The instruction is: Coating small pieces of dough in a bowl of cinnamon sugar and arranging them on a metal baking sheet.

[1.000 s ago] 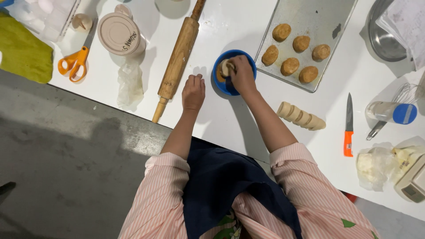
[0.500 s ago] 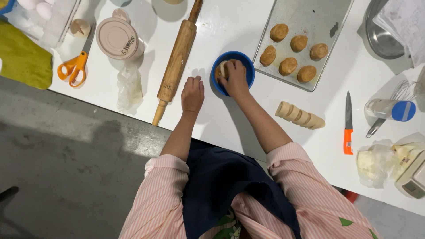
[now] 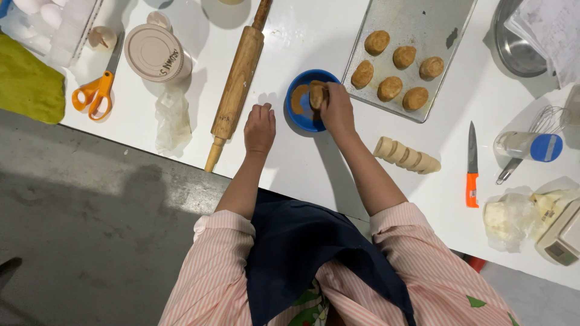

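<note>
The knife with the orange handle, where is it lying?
In the head view, the knife lies on the white table, right of the sliced dough log and below the baking tray.

A round tin (image 3: 158,53) with a beige lid stands on the white table (image 3: 302,163) at about ten o'clock from the picture's middle; dark print runs along the lid's edge. At eleven o'clock, in the far corner, sits a clear plastic egg carton (image 3: 51,27) holding pale eggs. At three o'clock lies a clear cylindrical container with a blue cap (image 3: 528,146), tipped on its side. Just below it, toward four o'clock, are crumpled clear wrappers (image 3: 522,214) around pale yellow blocks. At the right edge, also four o'clock, a beige kitchen scale (image 3: 565,235) shows a small grey screen.
</note>
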